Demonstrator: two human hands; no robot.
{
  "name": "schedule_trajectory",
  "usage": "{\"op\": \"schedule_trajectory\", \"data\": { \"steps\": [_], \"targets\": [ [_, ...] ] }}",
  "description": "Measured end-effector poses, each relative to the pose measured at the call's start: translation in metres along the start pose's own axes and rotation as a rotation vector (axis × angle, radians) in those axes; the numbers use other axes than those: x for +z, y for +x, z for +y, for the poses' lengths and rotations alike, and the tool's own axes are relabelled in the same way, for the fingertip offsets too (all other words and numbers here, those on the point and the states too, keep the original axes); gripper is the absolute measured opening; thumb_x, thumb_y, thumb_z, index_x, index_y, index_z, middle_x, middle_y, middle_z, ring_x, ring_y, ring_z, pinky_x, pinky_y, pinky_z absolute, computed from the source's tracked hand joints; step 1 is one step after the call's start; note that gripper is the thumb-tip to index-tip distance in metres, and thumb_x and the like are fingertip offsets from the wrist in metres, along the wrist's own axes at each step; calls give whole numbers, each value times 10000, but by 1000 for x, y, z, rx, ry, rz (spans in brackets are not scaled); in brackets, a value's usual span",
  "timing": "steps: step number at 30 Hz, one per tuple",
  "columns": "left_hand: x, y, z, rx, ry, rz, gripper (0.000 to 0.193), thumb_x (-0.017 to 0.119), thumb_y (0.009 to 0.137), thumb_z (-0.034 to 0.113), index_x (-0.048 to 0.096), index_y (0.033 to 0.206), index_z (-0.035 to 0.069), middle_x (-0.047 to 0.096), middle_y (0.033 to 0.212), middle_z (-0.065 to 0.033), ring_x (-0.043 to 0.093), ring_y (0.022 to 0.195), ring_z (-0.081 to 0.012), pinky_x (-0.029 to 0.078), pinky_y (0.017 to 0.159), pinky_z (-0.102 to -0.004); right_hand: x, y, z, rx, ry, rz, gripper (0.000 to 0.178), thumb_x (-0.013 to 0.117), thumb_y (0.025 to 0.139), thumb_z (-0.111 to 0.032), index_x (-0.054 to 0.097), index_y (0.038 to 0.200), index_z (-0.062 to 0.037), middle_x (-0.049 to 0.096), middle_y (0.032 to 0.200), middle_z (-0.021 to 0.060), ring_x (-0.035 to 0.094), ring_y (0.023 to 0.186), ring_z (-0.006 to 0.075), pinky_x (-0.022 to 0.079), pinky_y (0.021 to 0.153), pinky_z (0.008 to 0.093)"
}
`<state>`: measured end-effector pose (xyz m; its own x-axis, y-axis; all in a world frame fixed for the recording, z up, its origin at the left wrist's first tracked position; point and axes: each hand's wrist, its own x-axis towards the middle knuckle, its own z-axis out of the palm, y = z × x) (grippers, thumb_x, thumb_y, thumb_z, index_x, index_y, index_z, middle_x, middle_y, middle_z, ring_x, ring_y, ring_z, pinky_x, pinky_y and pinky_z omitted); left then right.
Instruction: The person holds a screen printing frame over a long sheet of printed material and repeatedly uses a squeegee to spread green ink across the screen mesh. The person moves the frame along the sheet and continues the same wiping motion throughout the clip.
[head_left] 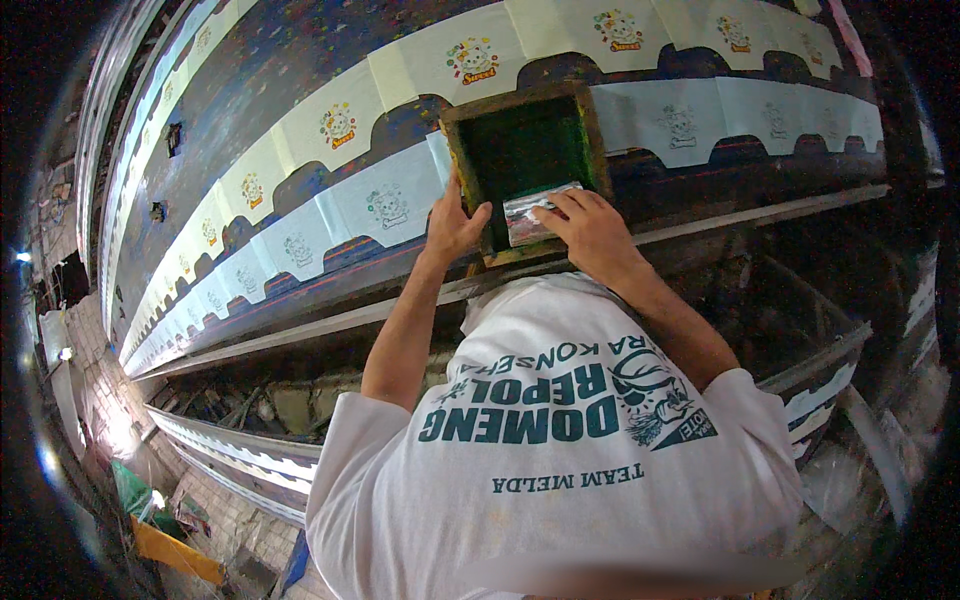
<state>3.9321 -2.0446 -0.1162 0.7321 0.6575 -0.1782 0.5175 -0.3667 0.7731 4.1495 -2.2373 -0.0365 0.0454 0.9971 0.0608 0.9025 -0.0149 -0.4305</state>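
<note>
A wooden printing screen [601, 150] with dark green mesh lies over the row of pale pieces along the table's near edge. My left hand [458, 228] grips the left side bar of this frame, thumb toward the inside and fingers along the outer edge. Inside the frame, at its near end, my right hand [590, 235] holds a squeegee [528, 217] that looks wrapped in shiny silvery film. Its lower edge against the mesh is hidden. To the left of the screen, a pale piece [385, 205] bears a green outline print of a cartoon figure.
The long dark, paint-spotted table [300, 90] carries a farther row of pieces with finished colour prints [470, 62]. A ledge [330, 330] runs along its near side. More pieces line another table [240, 455] at lower left, with a yellow-orange object [178, 553] on the floor.
</note>
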Motion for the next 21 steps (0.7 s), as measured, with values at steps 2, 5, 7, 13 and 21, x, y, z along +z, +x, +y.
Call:
{"op": "schedule_trajectory", "data": {
  "steps": [2,5,7,13,21],
  "targets": [
    [-1,-1,3,-27,-15,-19,1010,756,898,253,201,1697,-17,730,1283,-313,729,1089,-516,575,968,-528,-2,0,0,-14,-6,24,388,661,908,-112,751,1284,-134,706,1262,114,653,1226,319,539,1096,443],
    [-1,-1,5,-52,-8,-36,1007,748,900,246,194,1698,-18,729,1273,-323,729,1075,-523,576,959,-535,-10,3,2,73,108,-126,440,674,881,-33,756,1303,-131,721,1289,119,659,1228,326,539,1092,445],
    [-1,-1,5,-27,36,-21,1011,746,901,244,185,1700,-20,734,1247,-331,731,1061,-526,578,947,-543,-15,10,5,111,183,-212,471,673,870,14,762,1307,-134,732,1293,120,664,1222,332,540,1084,449],
    [-1,-1,0,-8,-33,-43,1032,742,903,229,143,1705,-20,754,1134,-336,746,891,-519,593,850,-562,-16,92,50,56,136,0,467,665,847,-21,779,1269,-186,749,1189,126,686,1135,360,567,1030,468],
    [2,0,2,31,-2,-10,1060,737,914,249,95,1710,-30,748,1028,-350,719,808,-536,584,784,-582,-4,60,26,130,125,44,526,666,837,33,780,1296,-196,756,1218,99,679,1171,348,564,1056,451]
  ]
}}
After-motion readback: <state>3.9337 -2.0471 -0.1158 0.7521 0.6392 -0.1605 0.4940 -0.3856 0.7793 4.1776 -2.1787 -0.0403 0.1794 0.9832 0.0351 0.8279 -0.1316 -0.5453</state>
